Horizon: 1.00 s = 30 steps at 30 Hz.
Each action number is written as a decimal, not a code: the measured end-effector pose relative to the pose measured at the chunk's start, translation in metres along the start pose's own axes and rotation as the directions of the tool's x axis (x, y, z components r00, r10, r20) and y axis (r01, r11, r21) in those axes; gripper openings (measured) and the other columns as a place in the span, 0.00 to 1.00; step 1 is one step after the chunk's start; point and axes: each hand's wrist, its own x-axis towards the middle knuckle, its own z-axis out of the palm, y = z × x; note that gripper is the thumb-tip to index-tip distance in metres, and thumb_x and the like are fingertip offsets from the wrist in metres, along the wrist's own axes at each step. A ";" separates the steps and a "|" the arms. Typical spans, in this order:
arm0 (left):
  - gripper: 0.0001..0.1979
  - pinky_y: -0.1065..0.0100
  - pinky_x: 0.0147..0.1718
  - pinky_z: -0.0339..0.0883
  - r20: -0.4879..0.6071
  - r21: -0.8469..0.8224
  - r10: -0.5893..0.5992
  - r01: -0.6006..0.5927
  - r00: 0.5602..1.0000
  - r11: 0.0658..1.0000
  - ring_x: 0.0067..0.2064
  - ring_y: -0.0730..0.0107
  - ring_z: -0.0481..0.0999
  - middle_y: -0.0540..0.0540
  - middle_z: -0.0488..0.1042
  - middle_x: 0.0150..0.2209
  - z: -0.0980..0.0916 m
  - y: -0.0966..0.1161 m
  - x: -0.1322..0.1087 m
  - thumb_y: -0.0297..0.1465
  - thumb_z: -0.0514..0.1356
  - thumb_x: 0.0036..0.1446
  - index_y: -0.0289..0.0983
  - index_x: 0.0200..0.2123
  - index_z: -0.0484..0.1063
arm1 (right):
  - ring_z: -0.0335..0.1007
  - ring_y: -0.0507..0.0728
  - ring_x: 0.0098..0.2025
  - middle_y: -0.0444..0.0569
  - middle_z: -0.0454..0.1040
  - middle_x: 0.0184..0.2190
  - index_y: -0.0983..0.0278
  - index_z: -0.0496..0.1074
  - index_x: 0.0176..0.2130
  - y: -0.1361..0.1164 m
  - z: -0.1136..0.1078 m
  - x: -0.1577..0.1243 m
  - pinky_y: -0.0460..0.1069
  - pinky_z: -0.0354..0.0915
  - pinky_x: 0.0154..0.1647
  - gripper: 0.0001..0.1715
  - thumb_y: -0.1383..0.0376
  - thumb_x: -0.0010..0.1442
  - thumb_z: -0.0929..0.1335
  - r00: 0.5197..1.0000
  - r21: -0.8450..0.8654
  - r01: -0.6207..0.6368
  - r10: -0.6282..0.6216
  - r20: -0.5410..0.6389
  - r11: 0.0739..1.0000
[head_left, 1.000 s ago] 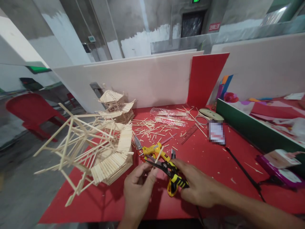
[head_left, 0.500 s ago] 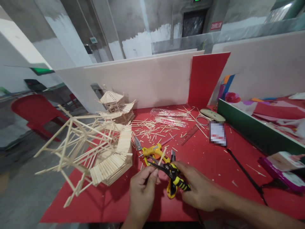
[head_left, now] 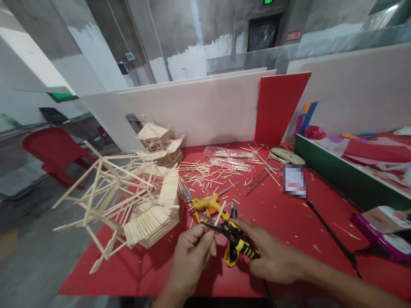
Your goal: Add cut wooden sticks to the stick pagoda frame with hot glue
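Note:
My left hand [head_left: 192, 256] is closed in a pinch near the front of the table, holding a short wooden stick [head_left: 220, 213] that slants up and away. Wrapped round the handles of black-and-yellow pliers [head_left: 244, 247], my right hand [head_left: 272, 252] is closed too. The pliers' long dark jaws point left and cross the stick just above my left fingertips; whether they press on it I cannot tell. Just beyond lies a yellow glue gun [head_left: 205, 203]. A large open frame of wooden sticks [head_left: 102, 188] with slatted roof panels [head_left: 147, 224] stands to the left.
A small tiered stick pagoda [head_left: 157, 143] stands at the back left. Loose sticks [head_left: 205, 175], bagged sticks [head_left: 231, 159] and a ruler [head_left: 257, 182] lie on the red tabletop [head_left: 272, 209]. On the right are a green-sided box [head_left: 340, 171] and a purple tape dispenser [head_left: 379, 237].
The whole view has shifted slightly. Both hands keep their holds on the stick and the pliers, with the stick tilted a little differently between the jaws.

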 end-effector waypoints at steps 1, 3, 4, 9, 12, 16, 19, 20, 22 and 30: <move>0.21 0.74 0.15 0.38 0.002 0.004 0.002 -0.002 1.000 1.000 0.15 0.82 0.47 0.58 0.57 0.13 0.001 0.000 -0.001 0.48 0.64 0.52 0.36 0.22 0.69 | 0.66 0.63 0.57 0.54 0.68 0.57 0.60 0.61 0.61 0.000 0.000 0.000 0.56 0.63 0.56 0.44 0.72 0.43 0.65 1.000 0.012 0.008 -0.008 0.015 1.000; 0.21 0.74 0.15 0.38 0.003 0.004 0.003 -0.003 1.000 1.000 0.14 0.82 0.47 0.58 0.55 0.13 0.002 0.001 -0.002 0.48 0.64 0.52 0.36 0.21 0.69 | 0.63 0.64 0.59 0.54 0.67 0.59 0.60 0.60 0.61 0.002 0.000 -0.001 0.57 0.61 0.58 0.45 0.71 0.43 0.65 1.000 0.004 0.021 -0.021 0.022 1.000; 0.22 0.74 0.15 0.38 -0.001 0.007 0.004 -0.004 1.000 1.000 0.14 0.82 0.46 0.59 0.55 0.13 0.002 0.001 -0.002 0.48 0.64 0.52 0.36 0.21 0.68 | 0.63 0.64 0.60 0.54 0.66 0.59 0.60 0.59 0.62 0.003 0.000 -0.001 0.57 0.60 0.58 0.45 0.71 0.44 0.66 1.000 -0.017 0.024 -0.024 0.011 1.000; 0.22 0.73 0.16 0.39 -0.001 0.044 0.023 -0.023 1.000 0.999 0.16 0.81 0.49 0.57 0.56 0.14 0.000 -0.002 -0.004 0.48 0.63 0.54 0.37 0.21 0.67 | 0.67 0.62 0.52 0.53 0.70 0.53 0.59 0.61 0.59 0.002 0.006 -0.003 0.55 0.64 0.52 0.42 0.71 0.44 0.66 0.996 -0.103 0.019 -0.027 -0.080 0.995; 0.21 0.73 0.17 0.41 -0.005 0.067 0.036 -0.036 0.999 0.997 0.16 0.80 0.49 0.57 0.56 0.14 -0.001 -0.004 -0.004 0.47 0.62 0.55 0.37 0.21 0.67 | 0.69 0.59 0.45 0.49 0.73 0.46 0.59 0.64 0.53 0.000 0.009 -0.003 0.52 0.65 0.46 0.35 0.72 0.44 0.66 0.994 -0.071 0.007 -0.015 -0.108 0.997; 0.17 0.73 0.17 0.44 -0.069 0.147 0.115 -0.104 0.991 0.984 0.18 0.79 0.53 0.52 0.67 0.20 0.000 -0.005 -0.002 0.43 0.62 0.56 0.36 0.25 0.72 | 0.69 0.59 0.44 0.50 0.72 0.46 0.60 0.66 0.51 -0.002 0.006 0.001 0.52 0.64 0.45 0.33 0.72 0.44 0.66 0.995 -0.048 0.010 -0.015 -0.096 0.999; 0.13 0.73 0.18 0.47 -0.106 0.208 0.191 -0.167 0.976 0.964 0.19 0.79 0.54 0.52 0.68 0.23 -0.005 0.000 -0.001 0.40 0.61 0.59 0.37 0.28 0.74 | 0.67 0.61 0.50 0.52 0.71 0.50 0.60 0.64 0.57 -0.004 0.000 0.002 0.53 0.63 0.49 0.39 0.72 0.43 0.66 0.997 0.027 0.007 -0.004 -0.075 1.000; 0.13 0.73 0.20 0.49 -0.111 0.234 0.218 -0.188 0.970 0.954 0.20 0.78 0.56 0.52 0.67 0.22 -0.007 0.002 0.000 0.39 0.60 0.60 0.37 0.28 0.74 | 0.67 0.60 0.50 0.51 0.71 0.50 0.60 0.64 0.57 -0.006 -0.002 0.002 0.53 0.63 0.50 0.40 0.72 0.43 0.65 0.998 0.088 -0.005 0.010 -0.055 0.996; 0.13 0.73 0.23 0.53 -0.100 0.297 0.275 -0.235 0.956 0.925 0.23 0.76 0.60 0.52 0.65 0.21 -0.011 0.007 -0.001 0.37 0.60 0.60 0.37 0.26 0.74 | 0.68 0.58 0.46 0.47 0.73 0.45 0.61 0.68 0.52 -0.007 -0.003 0.000 0.50 0.63 0.46 0.36 0.73 0.41 0.64 0.999 0.232 -0.042 0.044 -0.003 0.972; 0.14 0.75 0.16 0.44 -0.052 0.037 0.156 -0.154 0.986 0.987 0.16 0.81 0.50 0.55 0.65 0.19 -0.009 -0.005 0.001 0.41 0.60 0.60 0.37 0.29 0.75 | 0.62 0.48 0.23 0.40 0.68 0.24 0.65 0.72 0.49 0.024 0.023 -0.014 0.45 0.60 0.26 0.37 0.68 0.35 0.72 0.898 0.885 -0.402 -0.084 0.431 0.234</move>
